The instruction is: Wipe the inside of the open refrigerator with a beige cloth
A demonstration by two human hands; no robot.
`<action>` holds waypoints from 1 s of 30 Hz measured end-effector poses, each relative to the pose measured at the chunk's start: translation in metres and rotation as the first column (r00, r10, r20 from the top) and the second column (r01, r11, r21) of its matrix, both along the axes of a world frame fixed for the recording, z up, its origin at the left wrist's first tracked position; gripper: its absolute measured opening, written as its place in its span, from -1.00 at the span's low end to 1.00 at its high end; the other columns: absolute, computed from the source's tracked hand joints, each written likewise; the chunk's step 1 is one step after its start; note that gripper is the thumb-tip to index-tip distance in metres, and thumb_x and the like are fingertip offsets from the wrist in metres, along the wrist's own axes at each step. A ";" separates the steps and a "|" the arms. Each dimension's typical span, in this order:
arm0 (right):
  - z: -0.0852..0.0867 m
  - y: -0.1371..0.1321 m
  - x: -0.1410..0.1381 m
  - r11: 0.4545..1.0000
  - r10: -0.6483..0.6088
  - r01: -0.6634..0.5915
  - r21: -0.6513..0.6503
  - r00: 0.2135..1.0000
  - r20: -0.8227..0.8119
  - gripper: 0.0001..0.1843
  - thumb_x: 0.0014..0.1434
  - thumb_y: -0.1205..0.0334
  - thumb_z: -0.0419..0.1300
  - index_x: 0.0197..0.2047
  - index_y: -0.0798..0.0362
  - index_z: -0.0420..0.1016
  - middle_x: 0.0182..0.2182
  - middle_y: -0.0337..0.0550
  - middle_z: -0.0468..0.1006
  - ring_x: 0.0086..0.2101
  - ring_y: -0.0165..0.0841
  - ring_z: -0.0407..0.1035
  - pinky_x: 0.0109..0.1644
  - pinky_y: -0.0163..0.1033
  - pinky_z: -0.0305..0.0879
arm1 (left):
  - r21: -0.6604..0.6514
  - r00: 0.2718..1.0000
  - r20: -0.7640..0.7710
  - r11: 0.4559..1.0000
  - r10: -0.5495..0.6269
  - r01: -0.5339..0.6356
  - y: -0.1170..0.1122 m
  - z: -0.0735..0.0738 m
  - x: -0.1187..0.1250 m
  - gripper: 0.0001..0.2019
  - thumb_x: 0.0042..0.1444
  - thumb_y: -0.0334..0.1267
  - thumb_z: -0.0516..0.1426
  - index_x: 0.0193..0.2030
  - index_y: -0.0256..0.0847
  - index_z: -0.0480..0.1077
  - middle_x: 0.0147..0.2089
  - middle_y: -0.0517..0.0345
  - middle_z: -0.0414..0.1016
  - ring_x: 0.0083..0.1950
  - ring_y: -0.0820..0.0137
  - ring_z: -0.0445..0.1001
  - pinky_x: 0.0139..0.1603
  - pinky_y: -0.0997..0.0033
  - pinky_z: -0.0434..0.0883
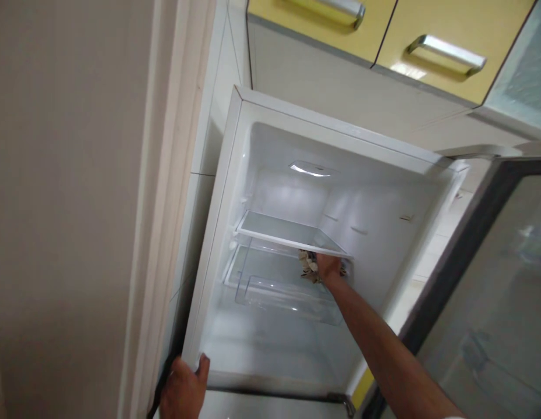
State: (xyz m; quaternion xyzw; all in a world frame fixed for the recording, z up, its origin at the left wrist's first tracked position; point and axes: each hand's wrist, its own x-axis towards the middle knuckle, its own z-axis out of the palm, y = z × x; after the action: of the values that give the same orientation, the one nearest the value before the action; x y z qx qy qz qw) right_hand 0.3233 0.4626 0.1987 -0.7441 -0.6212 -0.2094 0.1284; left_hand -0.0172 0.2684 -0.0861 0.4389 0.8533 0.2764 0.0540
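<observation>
Head cam view, looking into an open white fridge (226,203), which leans in the frame. Nearest, at bottom L, the L hand (183,387) grips the fridge's left front edge (195,346), fingers curled round the outer side, thumb on the front. Also close, a pale door frame (174,174) fills the L side; at R, the open fridge door (453,262), w/ a dark border, slants across.

Further in, the R hand (330,269) is clenched on a crumpled beige-and-dark cloth (309,267), bunched out both sides of the fist. Cloth is inside the fridge, just under the front edge of the upper glass shelf (283,227), toward its R end; can't tell if it touches the glass. Finger detail is partly hidden.

Cloth looks light, soft & limp, prob. easy to squash; best held bunched in the palm, w/ a loose pad left outside the fingers. Glass looks stiff, smooth & maybe slippery if damp; front trim seems the safest hold. Below, a clear plastic drawer (292,299) looks thin, poss. brittle; its front lip seems the spot to grip.

Beyond: a ceiling lamp cover (313,169) inside the fridge, then yellow wall cabinets (331,26) w/ metal handles (447,53) above.
</observation>
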 end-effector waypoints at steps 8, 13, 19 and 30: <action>-0.001 -0.058 -0.004 0.982 -0.174 0.176 -0.073 0.984 0.038 -0.67 0.36 0.42 0.03 0.05 0.30 0.56 0.01 0.35 0.58 0.00 -0.08 0.56 -0.02 -0.06 0.51 | 0.034 0.995 -0.102 0.999 0.020 -0.017 -0.003 0.006 0.003 -0.30 0.36 0.11 -0.27 0.14 -0.58 0.29 -0.20 -0.39 0.63 -0.16 -0.03 0.66 -0.25 0.19 0.45; 0.003 -0.080 0.005 0.975 -0.185 0.185 -0.120 0.983 0.012 -0.62 0.34 0.44 0.01 0.09 0.31 0.55 -0.04 0.40 0.60 0.00 -0.10 0.58 -0.03 -0.14 0.51 | -0.016 0.999 -0.045 1.000 -0.023 0.023 -0.007 0.015 0.003 -0.33 0.37 0.10 -0.23 0.16 -0.57 0.27 -0.17 -0.36 0.63 -0.11 -0.03 0.66 -0.20 0.18 0.45; 0.009 -0.092 0.006 0.983 -0.180 0.180 -0.016 0.983 0.036 -0.57 0.37 0.44 -0.09 0.16 0.36 0.47 -0.03 0.46 0.57 -0.03 -0.13 0.58 -0.04 -0.17 0.51 | -0.048 0.998 -0.009 0.997 -0.066 0.066 -0.010 0.017 0.001 -0.35 0.38 0.08 -0.22 0.18 -0.55 0.27 -0.15 -0.33 0.63 -0.10 -0.01 0.66 -0.18 0.19 0.45; 0.001 -0.050 -0.008 0.992 -0.124 0.122 0.042 0.991 0.049 -0.61 0.28 0.52 -0.01 0.07 0.39 0.53 -0.05 0.49 0.58 0.00 0.05 0.53 -0.06 0.05 0.48 | -0.015 0.998 -0.040 0.999 -0.046 0.045 -0.010 0.015 0.001 -0.34 0.37 0.07 -0.24 0.15 -0.56 0.30 -0.15 -0.36 0.64 -0.12 -0.03 0.67 -0.21 0.17 0.46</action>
State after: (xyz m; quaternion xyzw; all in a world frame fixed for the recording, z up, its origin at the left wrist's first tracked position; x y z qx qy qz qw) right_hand 0.3157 0.4127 0.1992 -0.7726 -0.5732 -0.2480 0.1137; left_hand -0.0162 0.2588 -0.0713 0.4633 0.8458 0.2603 0.0464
